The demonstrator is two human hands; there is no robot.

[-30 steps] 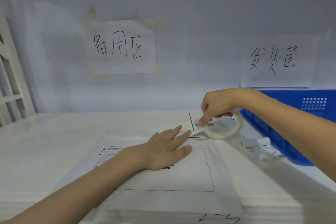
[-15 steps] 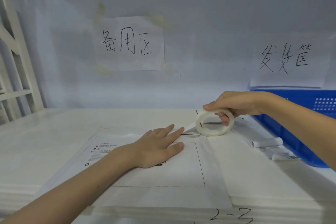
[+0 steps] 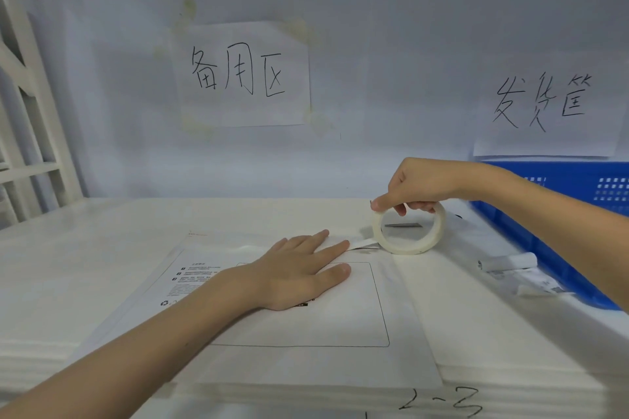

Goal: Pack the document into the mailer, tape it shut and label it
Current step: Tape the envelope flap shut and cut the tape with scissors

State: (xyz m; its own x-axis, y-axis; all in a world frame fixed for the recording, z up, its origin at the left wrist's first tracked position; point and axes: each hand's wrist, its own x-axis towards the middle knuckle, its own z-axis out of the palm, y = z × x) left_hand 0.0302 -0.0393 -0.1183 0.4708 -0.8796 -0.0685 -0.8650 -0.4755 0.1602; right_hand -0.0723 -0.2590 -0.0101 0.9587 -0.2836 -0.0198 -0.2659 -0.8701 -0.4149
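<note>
Nearest, along the front edge of the white table [image 3: 102, 282]: handwritten marks reading "2-3" [image 3: 442, 403]. Just behind, lying flat: the white mailer [image 3: 306, 360], printed with a thin rectangular outline and small text at its left side. Document not visible — cannot tell whether it is inside. Resting on the mailer's upper half: the left hand [image 3: 299, 270], palm down, fingers straight and spread, pressing the flap area, fingertips pointing toward the far right corner. Right beside those fingertips, a short pulled-out strip of tape [image 3: 362, 243], running from the mailer's top edge to the tape roll [image 3: 408, 231]. Standing on edge at the mailer's far right corner: that roll, white, gripped from above by the right hand [image 3: 422, 185] — thumb and fingers curled round the top of the ring, one finger hooked inside it. Through the ring's hole, a dark sliver on the table, too small to identify. Further right, near the basket: a small rolled paper [image 3: 510, 262] and a crumpled printed slip [image 3: 541, 284]. Beyond them, at the right edge: a blue plastic basket [image 3: 544, 235]. Farthest back, on the pale wall: a left paper sign [image 3: 241, 75] with handwritten characters, and a right paper sign [image 3: 544, 105] above the basket. Far left: a white slatted frame [image 3: 23, 112].
</note>
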